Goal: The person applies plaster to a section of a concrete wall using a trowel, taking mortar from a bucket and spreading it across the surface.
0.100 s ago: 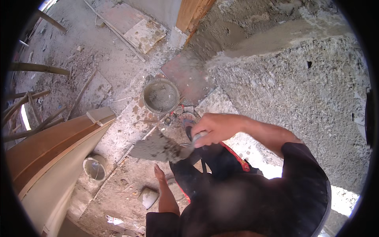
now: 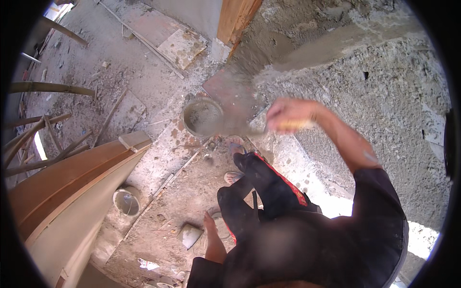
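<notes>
In our right hand (image 2: 289,115) we grip a trowel (image 2: 242,128), fingers closed around its handle; both are blurred. The trowel's blade reaches out to the left of that hand, its far end at the near right edge of a round bucket (image 2: 186,124). We cannot tell whether blade and rim touch. Grey mortar (image 2: 198,114) lies in the bucket, and a reddish board (image 2: 225,89) lies above and left of the right hand. To the right of this hand spreads a rough grey wall surface (image 2: 350,105); up and to its left stands a wooden post (image 2: 234,21).

Our left hand (image 2: 210,222) hangs low beside our left leg. We see nothing held in it, but cannot tell how its fingers stand. Just left of it on the ground sits a greyish block (image 2: 190,235); farther left is a second bucket (image 2: 116,203).
</notes>
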`<state>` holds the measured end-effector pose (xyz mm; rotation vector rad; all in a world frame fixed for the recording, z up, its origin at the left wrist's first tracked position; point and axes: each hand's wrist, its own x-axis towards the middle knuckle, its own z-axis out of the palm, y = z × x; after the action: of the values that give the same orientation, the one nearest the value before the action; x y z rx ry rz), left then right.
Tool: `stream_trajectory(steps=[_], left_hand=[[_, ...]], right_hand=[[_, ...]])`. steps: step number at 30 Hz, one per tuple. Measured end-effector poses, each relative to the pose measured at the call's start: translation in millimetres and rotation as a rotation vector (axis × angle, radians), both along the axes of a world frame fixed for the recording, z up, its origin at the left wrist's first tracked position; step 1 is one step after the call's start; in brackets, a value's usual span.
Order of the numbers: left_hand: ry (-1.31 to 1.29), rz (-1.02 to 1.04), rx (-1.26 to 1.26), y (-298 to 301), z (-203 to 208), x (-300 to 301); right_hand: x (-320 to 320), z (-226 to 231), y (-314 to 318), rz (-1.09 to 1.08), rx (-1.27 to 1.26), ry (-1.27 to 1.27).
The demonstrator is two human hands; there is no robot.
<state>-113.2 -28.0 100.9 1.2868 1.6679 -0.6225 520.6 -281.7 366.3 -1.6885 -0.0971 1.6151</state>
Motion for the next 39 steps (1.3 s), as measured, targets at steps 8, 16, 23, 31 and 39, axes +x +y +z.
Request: stream_trajectory(steps=[8,16,23,31,39], left_hand=[[-0.169,0.153,-0.013,28.8,116.5,92.5],[-0.543,-0.309,0.008,79.4,205.1,324.5],[-0.432,-0.742,-0.042,141.8,158.8,346.4],[-0.447,-1.02,0.018,255.9,148.8,424.0],[-0.265,-1.022,-0.05,309.4,137.9,404.6]], right_hand=[[-42.8,163.0,-64.9,-0.359,-0.41,-0.773],[-65.7,69.4,-23.3,-0.371,-0.483,-1.014],[48.7,18.9,44.9,-0.35,-0.645,-0.914],[83.6,12.7,-32.5,-0.511,-0.974,-0.914],[-11.5,73.2,-17.1,-0.565,-1.09,-0.936]])
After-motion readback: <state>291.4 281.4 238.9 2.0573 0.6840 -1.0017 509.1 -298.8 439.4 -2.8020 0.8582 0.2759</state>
